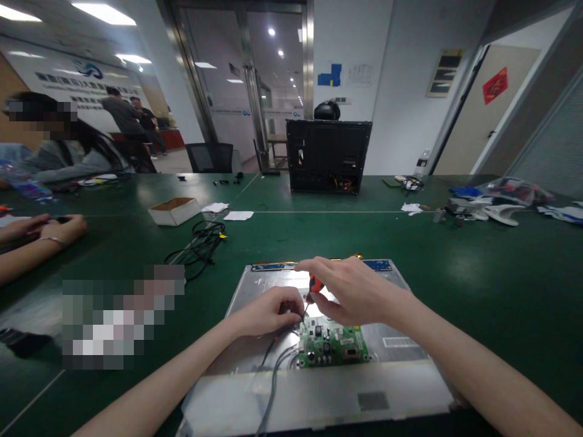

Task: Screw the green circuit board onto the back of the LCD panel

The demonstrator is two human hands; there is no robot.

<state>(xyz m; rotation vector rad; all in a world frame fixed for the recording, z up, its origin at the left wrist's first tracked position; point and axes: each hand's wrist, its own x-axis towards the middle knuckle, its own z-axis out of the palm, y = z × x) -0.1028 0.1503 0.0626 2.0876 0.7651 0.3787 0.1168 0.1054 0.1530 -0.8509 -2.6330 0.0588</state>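
A silver metal panel [396,315], probably the back of a display, lies flat in front of me with a green circuit board [334,343] on it. My right hand [357,291] is closed round the red and black handle of a screwdriver [315,284]. Its thin shaft slants down to the board's upper left corner. Beside that corner my left hand [268,309] has its fingers curled together at the screwdriver's tip; whatever they pinch is hidden. Grey cables [273,379] run from the board's left side towards me. Along the panel's far edge sits a blue circuit strip [380,265].
Black cables [200,243] lie left of the panel, near an open cardboard box [173,210]. A black monitor housing [328,156] stands at the far side of the green table [473,273]. Another person's hands [59,230] rest at the left. Plastic bags and parts [514,191] lie far right.
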